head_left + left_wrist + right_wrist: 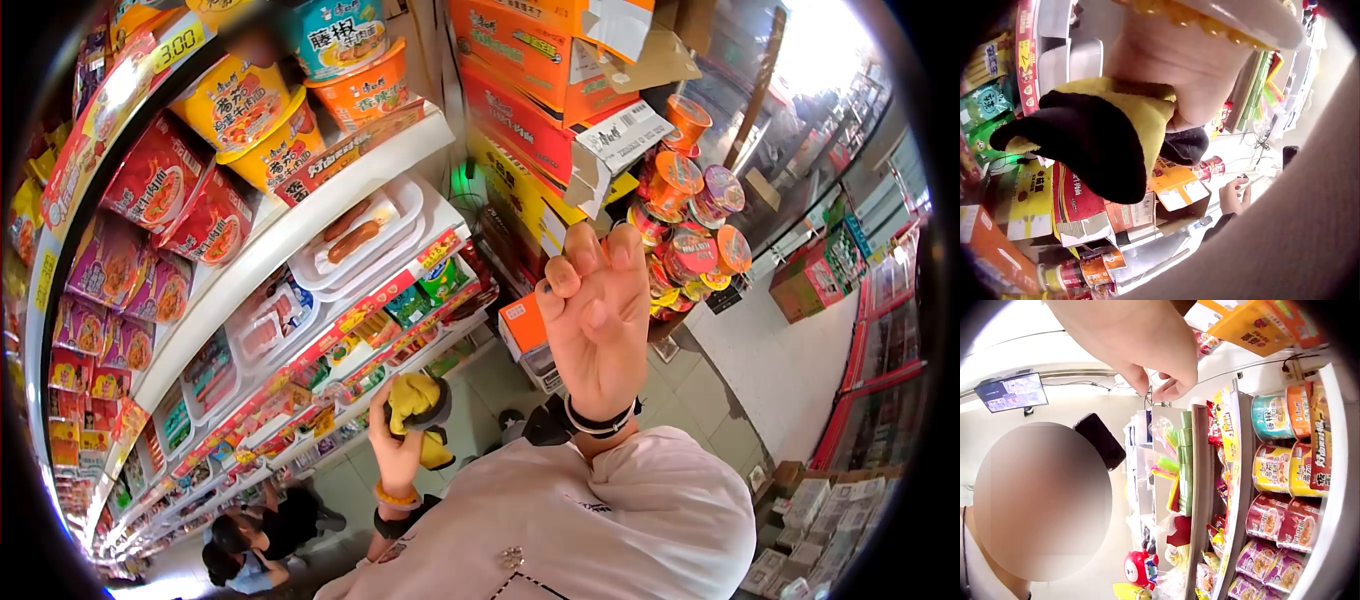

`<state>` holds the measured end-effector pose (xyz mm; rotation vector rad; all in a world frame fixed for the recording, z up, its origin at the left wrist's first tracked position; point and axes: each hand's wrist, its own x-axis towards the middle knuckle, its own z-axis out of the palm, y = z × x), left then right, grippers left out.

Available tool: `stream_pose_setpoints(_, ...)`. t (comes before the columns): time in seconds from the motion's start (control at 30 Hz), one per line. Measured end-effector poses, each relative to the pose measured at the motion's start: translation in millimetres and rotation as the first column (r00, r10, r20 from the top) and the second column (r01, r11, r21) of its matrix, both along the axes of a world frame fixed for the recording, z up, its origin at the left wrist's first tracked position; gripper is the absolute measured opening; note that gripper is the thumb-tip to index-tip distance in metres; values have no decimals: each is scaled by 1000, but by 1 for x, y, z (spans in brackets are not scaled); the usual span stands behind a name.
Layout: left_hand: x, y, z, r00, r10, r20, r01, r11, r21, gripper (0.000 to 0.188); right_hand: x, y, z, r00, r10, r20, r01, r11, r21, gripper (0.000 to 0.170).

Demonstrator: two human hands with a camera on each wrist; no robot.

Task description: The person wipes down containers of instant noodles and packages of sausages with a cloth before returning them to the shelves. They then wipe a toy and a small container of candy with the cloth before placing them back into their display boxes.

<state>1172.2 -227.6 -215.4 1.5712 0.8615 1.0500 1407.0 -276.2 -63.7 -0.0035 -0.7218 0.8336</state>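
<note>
My left hand (392, 455), with an orange bracelet at its wrist, holds a soft yellow and black plush item (415, 400) beside the shelves. In the left wrist view, the plush item (1094, 137) hangs with its black flaps spread, its yellow part against the hand (1179, 69). What kind of plush it is, I cannot tell. My right hand (600, 320) is raised in front of the stacked cartons, palm toward me and fingers loosely bent, with nothing in it. The right wrist view shows the back of that hand (1141, 347).
Left of me, curved shelves (250, 270) carry instant noodle tubs (235, 105) and packaged snacks. Noodle cartons (540, 110) and a stack of cup noodles (690, 200) stand ahead. Two people (270, 530) are in the aisle. Boxes (820, 520) are piled at lower right.
</note>
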Motion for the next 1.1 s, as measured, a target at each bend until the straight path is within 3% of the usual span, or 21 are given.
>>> stream_pose_setpoints(0.1,5,2,3,998,-10,54,14,997,-78,56,-2,8,0,1000,22,-14,-22,999,-34,39)
stream_pose_setpoints(0.37,7,2,21,995,80,-66,-73,991,110,56,-8,25,0,996,91,-20,-92,994,-67,45)
stream_pose_setpoints(0.5,-1,4,10,995,102,1,-102,994,-27,55,-11,30,0,994,108,-4,-108,991,-84,46)
stream_pose_setpoints(0.7,-5,8,9,994,107,17,-106,992,-64,54,-12,37,-2,990,126,62,-122,990,-66,46)
stream_pose_setpoints(1.0,-2,14,17,993,110,44,-109,994,-30,56,-15,45,-1,981,183,60,-180,982,-54,47)
stream_pose_setpoints(1.1,-1,17,20,992,124,6,-124,991,53,56,-18,47,1,975,218,51,-216,975,-52,48)
